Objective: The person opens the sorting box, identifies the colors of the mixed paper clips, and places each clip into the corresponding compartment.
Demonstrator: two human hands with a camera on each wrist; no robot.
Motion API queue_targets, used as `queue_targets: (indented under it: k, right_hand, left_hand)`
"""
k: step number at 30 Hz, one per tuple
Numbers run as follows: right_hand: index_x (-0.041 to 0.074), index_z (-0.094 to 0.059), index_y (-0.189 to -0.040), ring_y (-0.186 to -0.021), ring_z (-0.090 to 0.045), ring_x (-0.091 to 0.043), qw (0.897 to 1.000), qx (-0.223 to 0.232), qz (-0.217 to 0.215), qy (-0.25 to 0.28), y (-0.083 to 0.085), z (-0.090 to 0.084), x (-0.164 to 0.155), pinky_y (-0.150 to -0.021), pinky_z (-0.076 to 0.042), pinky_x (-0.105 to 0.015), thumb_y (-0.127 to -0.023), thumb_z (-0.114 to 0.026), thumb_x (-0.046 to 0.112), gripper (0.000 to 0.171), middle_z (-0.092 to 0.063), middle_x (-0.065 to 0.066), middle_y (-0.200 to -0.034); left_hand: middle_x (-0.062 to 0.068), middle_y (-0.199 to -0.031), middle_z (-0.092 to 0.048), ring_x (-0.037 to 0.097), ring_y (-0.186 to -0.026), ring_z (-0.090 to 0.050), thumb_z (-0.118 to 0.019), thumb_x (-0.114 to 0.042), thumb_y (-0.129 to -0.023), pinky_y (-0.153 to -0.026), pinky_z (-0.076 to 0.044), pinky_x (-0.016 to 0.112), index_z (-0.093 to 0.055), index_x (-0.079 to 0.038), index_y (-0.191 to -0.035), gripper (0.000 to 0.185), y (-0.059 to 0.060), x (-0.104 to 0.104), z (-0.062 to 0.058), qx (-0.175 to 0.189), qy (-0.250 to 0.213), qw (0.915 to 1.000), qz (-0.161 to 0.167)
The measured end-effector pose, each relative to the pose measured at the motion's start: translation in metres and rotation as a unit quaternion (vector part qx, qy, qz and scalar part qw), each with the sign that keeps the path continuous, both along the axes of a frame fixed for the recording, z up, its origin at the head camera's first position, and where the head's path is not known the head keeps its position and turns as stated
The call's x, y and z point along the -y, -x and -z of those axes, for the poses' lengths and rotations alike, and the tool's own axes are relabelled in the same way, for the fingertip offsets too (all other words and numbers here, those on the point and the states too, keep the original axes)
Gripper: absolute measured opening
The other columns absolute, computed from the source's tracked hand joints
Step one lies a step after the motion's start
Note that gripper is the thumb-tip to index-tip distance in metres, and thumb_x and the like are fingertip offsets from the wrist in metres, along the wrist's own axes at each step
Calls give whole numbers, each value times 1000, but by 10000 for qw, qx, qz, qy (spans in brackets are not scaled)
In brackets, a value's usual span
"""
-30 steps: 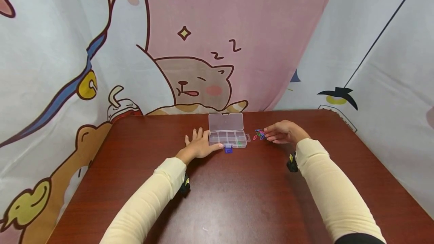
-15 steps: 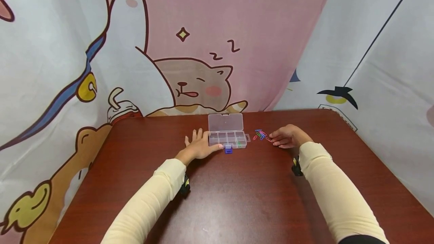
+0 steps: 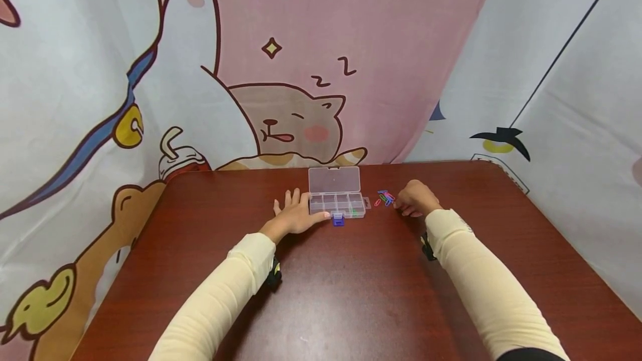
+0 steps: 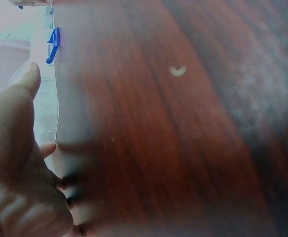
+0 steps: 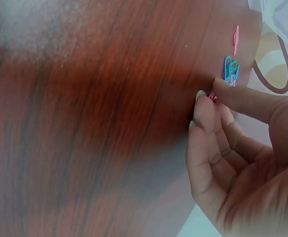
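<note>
Dark reddish-brown bench (image 3: 351, 294) with wood grain. Clear, colourless compartment box (image 3: 337, 199), blue clasp (image 3: 338, 220) at its front. Paper clips (image 3: 385, 198) in blue, green, pink and red. Cream sleeves (image 3: 481, 283). Pink, white and grey cartoon-cat backdrop (image 3: 301, 71).

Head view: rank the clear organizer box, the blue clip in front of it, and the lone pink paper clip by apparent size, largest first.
1. clear organizer box, lid open
2. blue clip
3. pink paper clip, smallest. All three lie at a similar distance, so the order is fairly safe.

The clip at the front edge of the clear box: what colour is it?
Blue; the clip on the clear box shows best in the head view.
</note>
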State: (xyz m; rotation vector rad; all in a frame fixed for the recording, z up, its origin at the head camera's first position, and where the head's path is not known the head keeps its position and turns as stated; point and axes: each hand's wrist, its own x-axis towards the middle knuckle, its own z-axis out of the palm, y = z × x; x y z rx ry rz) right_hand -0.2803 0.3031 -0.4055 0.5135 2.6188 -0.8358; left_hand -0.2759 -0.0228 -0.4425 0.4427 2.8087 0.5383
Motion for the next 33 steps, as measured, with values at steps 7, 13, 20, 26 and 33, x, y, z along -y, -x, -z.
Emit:
queue_targets:
  k: [7, 13, 20, 26, 33]
  right_hand:
    - [2, -72, -80, -58, -68, -15, 9997, 119, 153, -151, 1, 3, 1, -59, -56, -32, -80, -73, 20, 18, -70, -6, -65]
    - [1, -71, -78, -58, -68, -15, 10000, 44, 40, 4, 0, 2, 1, -59, -56, -34, -79, -72, 16, 15, -69, -6, -63]
    - [-1, -69, -85, -66, -66, -20, 9982, 51, 72, 586, 1, 2, -3, -65, -57, -36, -83, -70, 16, 17, -66, -8, -73]
    - [1, -71, -92, -69, -64, -17, 9916, 266, 238, 1244, 0, 6, -10, -66, -55, -34, -84, -68, 15, 16, -66, -3, -74]
    - [4, -69, -84, -58, -60, -7, 9731, 614, 291, 2202, 4, -2, -1, -64, -54, -28, -88, -68, 17, 13, -63, 4, -63]
  left_hand:
    - [19, -162, -9, 41, -149, 0, -45, -78, -84, -110, -1, 69, -23, -15, -153, 96, -1, 0, 0, 47, 10, 10000, 0]
    - [19, -162, -8, 40, -149, 1, -45, -78, -84, -110, 0, 69, -22, -15, -153, 97, 0, 1, 1, 49, -12, 10000, 6]
    - [19, -162, -8, 40, -149, 1, -44, -80, -83, -110, 0, 69, -22, -15, -154, 99, 3, 0, 1, 20, -32, 10000, 0]
    - [19, -162, -8, 41, -149, 0, -45, -78, -84, -110, -1, 69, -23, -14, -153, 97, 1, 1, 0, 28, -45, 10000, 16]
    - [20, -162, -9, 40, -149, -1, -45, -76, -85, -110, -1, 69, -23, -14, -153, 95, 0, 2, -1, -11, -26, 10000, -8]
